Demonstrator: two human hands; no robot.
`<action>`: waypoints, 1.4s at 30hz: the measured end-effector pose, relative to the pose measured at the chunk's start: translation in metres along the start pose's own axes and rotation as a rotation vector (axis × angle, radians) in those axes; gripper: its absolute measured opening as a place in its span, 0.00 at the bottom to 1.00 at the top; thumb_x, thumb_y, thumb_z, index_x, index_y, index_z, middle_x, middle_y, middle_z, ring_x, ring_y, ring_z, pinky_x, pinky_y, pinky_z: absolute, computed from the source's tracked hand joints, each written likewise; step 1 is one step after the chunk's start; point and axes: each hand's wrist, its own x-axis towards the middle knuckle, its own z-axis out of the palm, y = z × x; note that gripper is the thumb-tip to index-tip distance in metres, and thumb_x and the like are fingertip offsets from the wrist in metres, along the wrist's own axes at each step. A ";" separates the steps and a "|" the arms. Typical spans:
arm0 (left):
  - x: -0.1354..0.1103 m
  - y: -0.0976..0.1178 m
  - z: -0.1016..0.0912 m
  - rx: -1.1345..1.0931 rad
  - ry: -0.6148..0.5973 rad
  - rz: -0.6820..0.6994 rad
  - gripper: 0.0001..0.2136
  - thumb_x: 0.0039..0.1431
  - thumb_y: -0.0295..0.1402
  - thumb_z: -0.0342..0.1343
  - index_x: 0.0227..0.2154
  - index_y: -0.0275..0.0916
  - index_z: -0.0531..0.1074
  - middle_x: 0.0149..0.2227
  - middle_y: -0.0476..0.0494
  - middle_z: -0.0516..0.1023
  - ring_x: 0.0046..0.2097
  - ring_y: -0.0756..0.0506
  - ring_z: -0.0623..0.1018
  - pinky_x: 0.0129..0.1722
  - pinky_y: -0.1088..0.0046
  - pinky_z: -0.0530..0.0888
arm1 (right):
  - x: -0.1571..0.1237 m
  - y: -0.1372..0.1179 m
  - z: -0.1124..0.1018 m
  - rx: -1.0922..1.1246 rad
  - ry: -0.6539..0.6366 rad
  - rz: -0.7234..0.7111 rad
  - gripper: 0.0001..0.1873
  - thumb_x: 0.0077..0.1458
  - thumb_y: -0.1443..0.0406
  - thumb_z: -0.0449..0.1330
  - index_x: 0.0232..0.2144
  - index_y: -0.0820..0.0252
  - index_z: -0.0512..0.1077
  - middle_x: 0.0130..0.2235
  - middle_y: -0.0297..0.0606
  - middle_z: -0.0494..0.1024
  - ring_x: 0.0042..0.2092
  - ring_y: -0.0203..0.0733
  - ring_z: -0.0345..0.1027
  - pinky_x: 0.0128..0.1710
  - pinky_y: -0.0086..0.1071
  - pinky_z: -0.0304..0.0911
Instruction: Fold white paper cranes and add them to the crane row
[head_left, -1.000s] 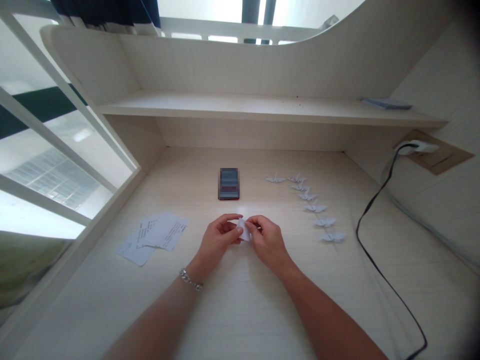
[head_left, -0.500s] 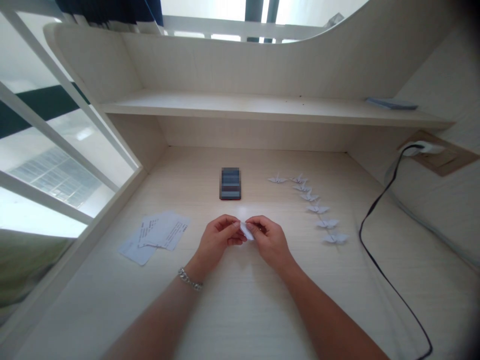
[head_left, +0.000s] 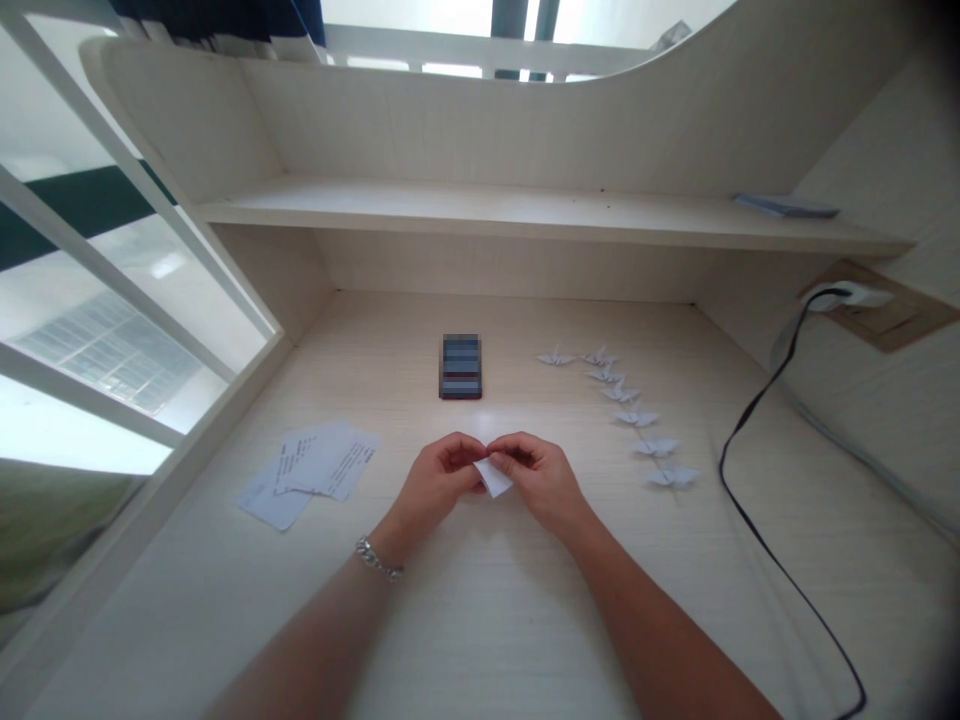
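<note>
A small folded piece of white paper (head_left: 493,478) is pinched between my two hands just above the pale wooden desk (head_left: 480,620). My left hand (head_left: 437,487), with a metal bracelet at the wrist, grips its left side with curled fingers. My right hand (head_left: 544,480) pinches its upper right edge. A curved row of several small white paper cranes (head_left: 634,416) lies on the desk to the right of my hands. A dark phone (head_left: 460,367) lies flat beyond my hands.
Printed white paper slips (head_left: 311,470) lie at the left. A black cable (head_left: 757,545) runs from a wall socket (head_left: 851,297) across the desk's right side. A shelf (head_left: 525,215) spans the back with a bluish flat object (head_left: 787,206) on it. A window frame borders the left.
The folded paper has tipped downward between my fingers, its lower corner now pointing towards me. Both hands stayed in nearly the same place.
</note>
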 end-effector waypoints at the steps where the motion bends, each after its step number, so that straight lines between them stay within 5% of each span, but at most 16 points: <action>1: 0.000 0.001 0.001 0.020 -0.011 0.014 0.07 0.44 0.28 0.60 0.29 0.36 0.72 0.30 0.46 0.75 0.32 0.49 0.75 0.30 0.74 0.72 | 0.000 0.000 0.000 0.007 0.000 0.008 0.10 0.45 0.62 0.61 0.32 0.59 0.73 0.30 0.37 0.76 0.32 0.40 0.69 0.31 0.31 0.64; 7: 0.001 0.005 0.000 0.066 0.024 0.010 0.06 0.44 0.28 0.61 0.27 0.35 0.71 0.27 0.47 0.75 0.29 0.50 0.74 0.30 0.74 0.72 | 0.002 0.001 -0.004 0.123 0.012 0.055 0.14 0.43 0.60 0.63 0.33 0.60 0.71 0.31 0.38 0.76 0.33 0.40 0.70 0.31 0.31 0.67; 14: 0.004 0.002 -0.005 0.072 0.128 0.002 0.06 0.45 0.26 0.58 0.28 0.35 0.71 0.24 0.50 0.74 0.27 0.51 0.74 0.29 0.75 0.73 | 0.003 0.003 -0.007 0.145 0.021 0.149 0.13 0.46 0.59 0.61 0.33 0.62 0.72 0.24 0.33 0.74 0.23 0.34 0.67 0.24 0.29 0.66; 22: 0.000 -0.002 -0.003 0.224 -0.056 0.170 0.18 0.47 0.28 0.59 0.44 0.38 0.69 0.39 0.42 0.77 0.40 0.45 0.76 0.41 0.68 0.72 | 0.003 0.001 -0.009 0.084 -0.045 0.170 0.12 0.45 0.60 0.62 0.31 0.62 0.72 0.20 0.31 0.72 0.20 0.33 0.65 0.20 0.26 0.61; 25: -0.002 -0.004 -0.003 0.288 -0.072 0.166 0.14 0.48 0.30 0.58 0.40 0.36 0.72 0.39 0.40 0.77 0.40 0.44 0.76 0.41 0.68 0.72 | 0.002 0.002 -0.009 0.112 -0.061 0.186 0.12 0.44 0.59 0.63 0.29 0.62 0.71 0.21 0.31 0.72 0.21 0.32 0.65 0.21 0.26 0.61; 42: -0.006 0.000 0.002 0.466 0.259 0.231 0.05 0.48 0.31 0.57 0.28 0.36 0.74 0.27 0.46 0.77 0.29 0.49 0.75 0.28 0.76 0.70 | 0.000 0.002 -0.005 0.329 -0.118 0.223 0.14 0.43 0.58 0.64 0.32 0.61 0.76 0.27 0.36 0.75 0.26 0.35 0.67 0.28 0.30 0.65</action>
